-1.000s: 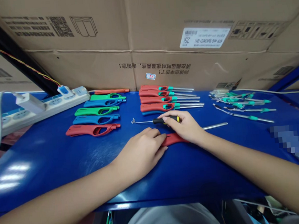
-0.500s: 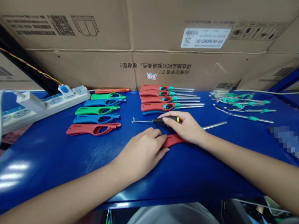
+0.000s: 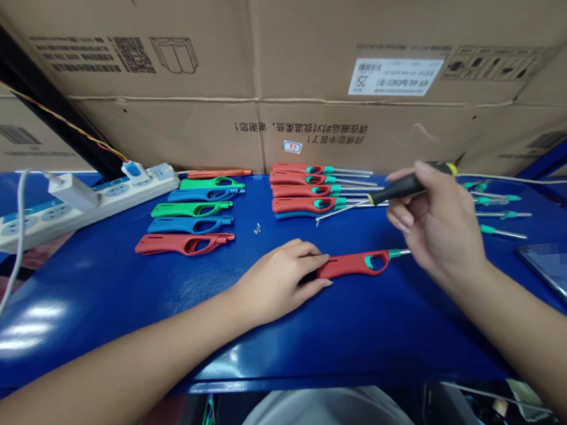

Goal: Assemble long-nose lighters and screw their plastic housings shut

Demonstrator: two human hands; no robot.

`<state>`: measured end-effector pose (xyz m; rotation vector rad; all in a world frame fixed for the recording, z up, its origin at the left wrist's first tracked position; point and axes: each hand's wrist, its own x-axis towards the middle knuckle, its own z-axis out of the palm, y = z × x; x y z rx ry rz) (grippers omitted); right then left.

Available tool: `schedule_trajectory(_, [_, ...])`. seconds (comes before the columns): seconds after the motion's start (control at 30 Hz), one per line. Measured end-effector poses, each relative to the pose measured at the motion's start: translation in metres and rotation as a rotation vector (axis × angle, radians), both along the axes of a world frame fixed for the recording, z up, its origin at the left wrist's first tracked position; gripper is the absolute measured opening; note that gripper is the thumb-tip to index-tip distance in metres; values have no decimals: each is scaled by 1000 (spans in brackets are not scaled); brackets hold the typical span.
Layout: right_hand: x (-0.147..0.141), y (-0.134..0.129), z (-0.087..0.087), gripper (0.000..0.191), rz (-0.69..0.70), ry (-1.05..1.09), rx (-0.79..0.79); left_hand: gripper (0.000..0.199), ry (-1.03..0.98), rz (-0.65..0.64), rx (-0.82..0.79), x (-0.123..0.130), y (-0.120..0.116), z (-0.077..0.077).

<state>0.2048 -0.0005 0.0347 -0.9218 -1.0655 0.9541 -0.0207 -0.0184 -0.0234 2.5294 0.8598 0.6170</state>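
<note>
My left hand (image 3: 284, 281) is closed on the rear end of a red long-nosed lighter (image 3: 354, 264), which lies on the blue table with its teal trigger and metal tube to the right. My right hand (image 3: 444, 226) grips a black-and-yellow screwdriver (image 3: 402, 186) above the table, beyond the lighter's tube. The screwdriver's shaft slopes left and down, and a tiny piece, perhaps a screw, shows at its tip. Small screws (image 3: 258, 228) lie on the table left of the tip. My right hand hides the lighter's tube end.
Red lighters with metal tubes (image 3: 297, 190) lie stacked at the back. Coloured lighter bodies without tubes (image 3: 182, 243) form a column at left, near a white power strip (image 3: 84, 205). Metal tubes with teal fittings (image 3: 502, 215) and a phone-like slab (image 3: 559, 282) lie at right. Cardboard boxes (image 3: 213, 61) stand behind.
My right hand has lifted the screwdriver away from the screws and moved it right, uncovering the lighter's trigger. The left hand stays on the lighter. The view has shifted slightly.
</note>
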Motion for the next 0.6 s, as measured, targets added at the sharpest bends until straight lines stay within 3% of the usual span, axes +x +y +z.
schedule_trajectory(0.1, [8,5,-4,28,-35,78,-18,37,-91,8,-26,1,4,-3])
schedule_trajectory(0.33, [10,7,-18,29,29,33,-113,39,-329,186,-186,6,5,4])
schedule_trajectory(0.53, [7,3,-16,31,56,53,-123,7,-485,133,-237,10,3,9])
schedule_trajectory(0.6, [7,3,-15,30,59,64,-127,5,-510,132,-218,10,3,9])
